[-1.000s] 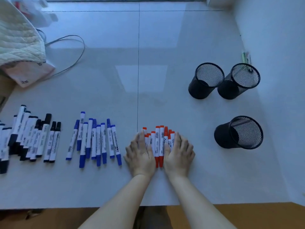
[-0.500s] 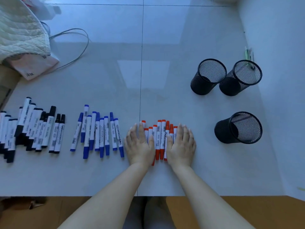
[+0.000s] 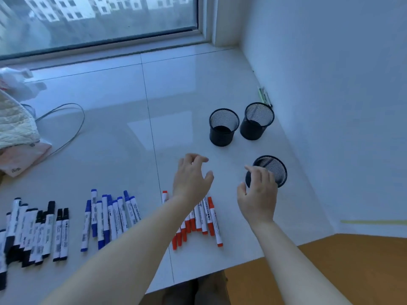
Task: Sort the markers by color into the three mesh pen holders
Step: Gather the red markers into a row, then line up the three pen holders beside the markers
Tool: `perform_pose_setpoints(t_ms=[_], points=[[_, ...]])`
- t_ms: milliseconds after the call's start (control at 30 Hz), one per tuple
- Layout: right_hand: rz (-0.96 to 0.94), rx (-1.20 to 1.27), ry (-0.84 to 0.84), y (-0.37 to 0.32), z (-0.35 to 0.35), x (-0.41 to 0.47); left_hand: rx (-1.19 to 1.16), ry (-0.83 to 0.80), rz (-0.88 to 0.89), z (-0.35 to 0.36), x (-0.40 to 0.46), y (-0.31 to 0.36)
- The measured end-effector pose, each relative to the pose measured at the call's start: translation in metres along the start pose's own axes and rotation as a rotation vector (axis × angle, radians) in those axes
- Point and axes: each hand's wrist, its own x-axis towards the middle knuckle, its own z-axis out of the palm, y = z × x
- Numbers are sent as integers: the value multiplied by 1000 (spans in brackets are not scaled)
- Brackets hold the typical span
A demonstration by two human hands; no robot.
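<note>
With both hands empty and loosely spread, my right hand (image 3: 257,194) hovers at the nearest black mesh pen holder (image 3: 276,170), my left hand (image 3: 191,179) farther left, the red-capped white markers (image 3: 203,219) lying near-to-far beneath my left forearm.

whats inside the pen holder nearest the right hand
No markers show through the open top of the nearest holder, only black mesh. The right hand covers its lower left side, so the bottom there is hidden.

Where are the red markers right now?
The red markers lie in a row near the table's front edge, right of the blue markers, partly under the left forearm.
</note>
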Motion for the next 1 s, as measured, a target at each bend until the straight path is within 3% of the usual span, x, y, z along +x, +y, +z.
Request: perform_pose_setpoints(t_ms=[67,233,433,767,1000], points=[[18,-65,0,13,-9,13,85,-33,39,0,21,14],[96,-283,-228,45,-12,36,326,-93,121,5,73,40],[109,-293,-339,69,2,56,468,-112,154,12,118,55],[44,-306,-208,76,11,56,485,-294,39,24,168,72],[62,-343,-227,71,17,61,483,-279,76,21,172,59]])
